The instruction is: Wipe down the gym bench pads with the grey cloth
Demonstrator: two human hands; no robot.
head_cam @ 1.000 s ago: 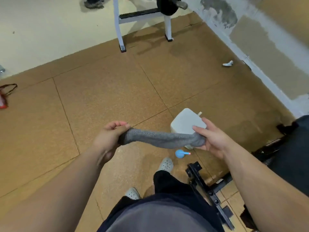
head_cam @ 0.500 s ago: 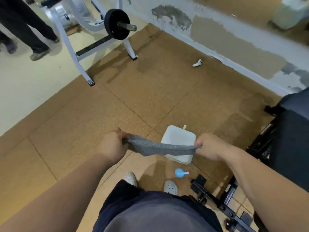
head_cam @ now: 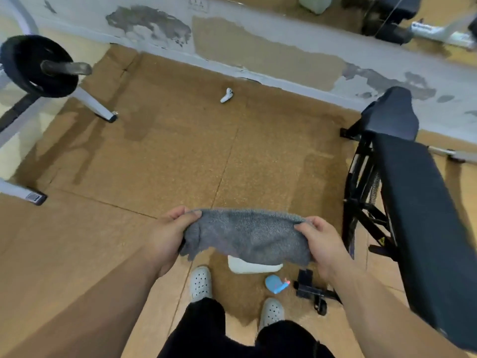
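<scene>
1. Head view: the left hand [head_cam: 165, 239] and right hand [head_cam: 318, 242] each pinch one end of the cloth [head_cam: 245, 236], the grip pressed together on it. It is stretched in the air between them, likely to open a flat wiping face.
2. The bench [head_cam: 423, 215] stands right, apart from the cloth; wiping looks not yet begun.
3. The cloth hides most of a white container [head_cam: 254, 266] on the floor; the bench's near end is cut off.
</scene>
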